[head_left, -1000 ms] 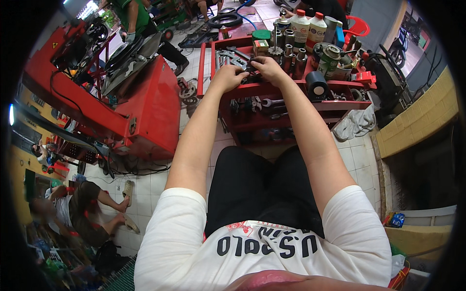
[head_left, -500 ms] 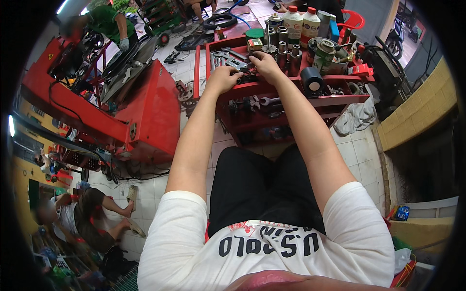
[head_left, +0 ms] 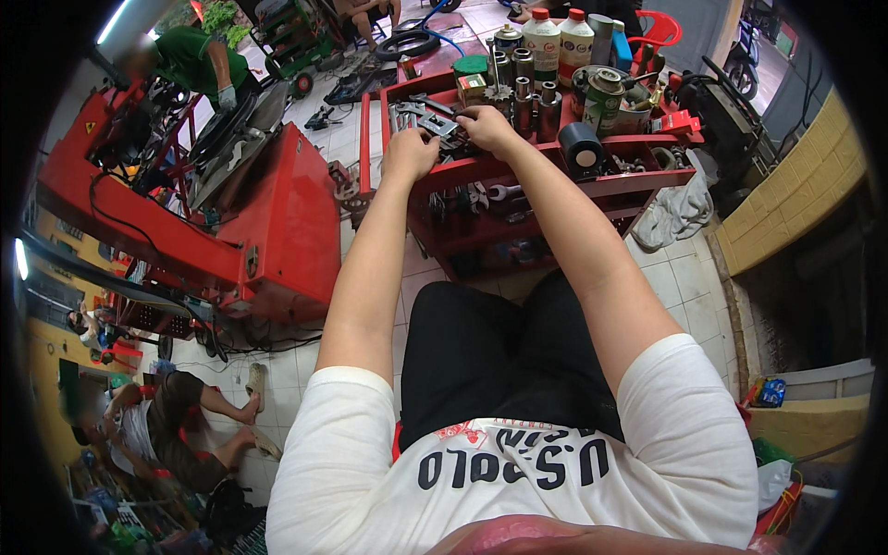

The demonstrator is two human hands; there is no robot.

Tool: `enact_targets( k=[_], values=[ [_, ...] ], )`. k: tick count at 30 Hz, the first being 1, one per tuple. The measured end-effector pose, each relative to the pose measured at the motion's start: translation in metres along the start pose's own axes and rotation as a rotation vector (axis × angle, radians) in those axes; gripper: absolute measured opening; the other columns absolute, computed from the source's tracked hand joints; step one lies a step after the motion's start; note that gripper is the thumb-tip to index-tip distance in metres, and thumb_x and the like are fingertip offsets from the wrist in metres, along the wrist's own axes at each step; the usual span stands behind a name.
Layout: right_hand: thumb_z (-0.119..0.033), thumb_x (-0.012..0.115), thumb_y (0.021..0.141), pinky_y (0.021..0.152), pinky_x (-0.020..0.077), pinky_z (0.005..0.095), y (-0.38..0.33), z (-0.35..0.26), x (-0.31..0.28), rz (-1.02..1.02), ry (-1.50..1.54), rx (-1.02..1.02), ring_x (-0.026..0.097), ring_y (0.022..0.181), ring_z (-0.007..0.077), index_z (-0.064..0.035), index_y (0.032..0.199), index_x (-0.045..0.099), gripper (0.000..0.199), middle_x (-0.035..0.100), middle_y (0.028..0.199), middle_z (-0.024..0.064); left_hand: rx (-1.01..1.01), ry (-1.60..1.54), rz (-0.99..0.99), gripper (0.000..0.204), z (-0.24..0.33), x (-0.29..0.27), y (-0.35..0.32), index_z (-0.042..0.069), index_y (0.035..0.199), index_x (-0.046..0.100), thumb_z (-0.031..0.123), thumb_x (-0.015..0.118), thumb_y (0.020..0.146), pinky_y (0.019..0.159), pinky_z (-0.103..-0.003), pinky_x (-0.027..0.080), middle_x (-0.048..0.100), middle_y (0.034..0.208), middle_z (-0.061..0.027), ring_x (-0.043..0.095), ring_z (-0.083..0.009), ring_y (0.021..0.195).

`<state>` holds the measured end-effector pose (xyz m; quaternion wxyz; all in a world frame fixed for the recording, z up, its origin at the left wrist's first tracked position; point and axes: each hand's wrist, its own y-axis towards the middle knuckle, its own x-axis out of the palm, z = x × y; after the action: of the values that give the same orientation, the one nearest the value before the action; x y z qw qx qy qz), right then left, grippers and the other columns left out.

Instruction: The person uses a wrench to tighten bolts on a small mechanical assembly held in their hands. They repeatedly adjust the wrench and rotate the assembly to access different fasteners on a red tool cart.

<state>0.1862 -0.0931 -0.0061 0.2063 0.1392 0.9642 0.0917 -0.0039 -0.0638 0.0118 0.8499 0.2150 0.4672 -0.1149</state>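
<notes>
Red tool cart [head_left: 546,171] far ahead; left hand [head_left: 409,153] curled closed at tray edge, right hand [head_left: 486,128] fingering metal parts [head_left: 427,118], grip unclear; black tape roll [head_left: 581,146] right.

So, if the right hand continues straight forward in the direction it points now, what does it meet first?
Probably the upright metal sockets standing just beyond the right hand on the red tool cart. The white bottles are further behind. Depth is unclear in this view.
</notes>
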Motion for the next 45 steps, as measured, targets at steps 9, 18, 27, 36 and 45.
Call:
enact_targets(
  k=[9, 18, 27, 36, 45],
  values=[
    [-0.023, 0.064, 0.092, 0.088, 0.0504, 0.0466, 0.002, 0.004, 0.016, -0.139, -0.384, -0.264, 0.065, 0.1, 0.0415, -0.0054, 0.11, 0.071, 0.026, 0.069, 0.103, 0.0239, 0.258, -0.301, 0.104, 0.026, -0.02, 0.011, 0.008, 0.005, 0.114, 0.069, 0.019, 0.065, 0.092, 0.086, -0.041, 0.053, 0.072, 0.103, -0.0178, 0.069, -0.0343, 0.099],
    [-0.02, 0.075, 0.084, 0.087, 0.0524, 0.0416, -0.001, 0.004, 0.011, -0.116, -0.253, -0.283, 0.069, 0.097, 0.0351, -0.0054, 0.11, 0.072, 0.03, 0.072, 0.102, 0.0198, 0.132, -0.145, 0.091, 0.026, -0.016, 0.007, 0.009, 0.004, 0.104, 0.072, 0.027, 0.061, 0.096, 0.082, -0.044, 0.052, 0.072, 0.094, -0.0215, 0.069, -0.0375, 0.094],
    [-0.018, 0.077, 0.084, 0.078, 0.0538, 0.0325, 0.002, 0.006, -0.002, -0.153, 0.1, -0.104, 0.069, 0.083, 0.0177, 0.0005, 0.112, 0.072, 0.034, 0.075, 0.095, 0.0119, 0.178, -0.338, 0.063, 0.032, -0.014, 0.007, 0.006, 0.003, 0.111, 0.069, 0.031, 0.066, 0.093, 0.086, -0.041, 0.052, 0.073, 0.102, -0.0189, 0.07, -0.0327, 0.099],
    [-0.02, 0.079, 0.085, 0.067, 0.0508, 0.0271, -0.016, -0.021, -0.015, -0.175, 0.273, 0.032, 0.063, 0.074, 0.011, 0.0038, 0.11, 0.072, 0.035, 0.071, 0.088, 0.0068, 0.221, -0.358, 0.04, 0.03, -0.013, 0.006, 0.005, 0.004, 0.111, 0.068, 0.022, 0.073, 0.088, 0.08, -0.036, 0.054, 0.073, 0.094, -0.0141, 0.07, -0.0231, 0.087],
    [-0.027, 0.082, 0.083, 0.06, 0.0474, 0.025, -0.017, -0.021, -0.017, -0.168, 0.232, 0.012, 0.062, 0.072, 0.0095, 0.0026, 0.111, 0.072, 0.042, 0.071, 0.085, 0.0053, 0.266, -0.278, -0.057, 0.027, -0.012, 0.003, 0.003, 0.004, 0.109, 0.071, 0.023, 0.072, 0.089, 0.07, -0.033, 0.053, 0.073, 0.081, -0.0112, 0.07, -0.0197, 0.072]
  ],
)
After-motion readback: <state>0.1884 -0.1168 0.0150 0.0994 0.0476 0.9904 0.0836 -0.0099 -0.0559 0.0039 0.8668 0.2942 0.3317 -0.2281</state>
